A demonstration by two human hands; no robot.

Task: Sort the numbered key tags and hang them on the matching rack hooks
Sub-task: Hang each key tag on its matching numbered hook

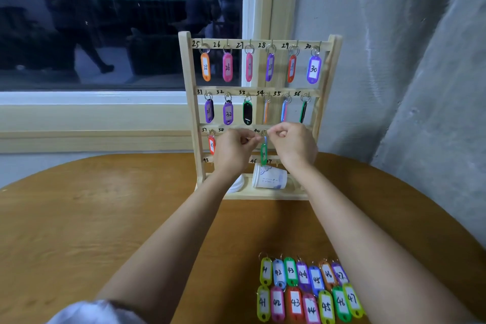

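Green tag (263, 153) dangles at hook 40 (264, 132), right hand (292, 144) pinching its ring, left hand (234, 151) curled close, grip unclear: miss, and it drops.

Your bare forearms stretch side by side from the near edge of the bench (105, 218) toward its far edge, hands raised and almost touching. Your right hand (292, 144) pinches the ring of a green key tag (263, 154). Your left hand (232, 150), fingers curled, pinches just beside it, its grip unclear.
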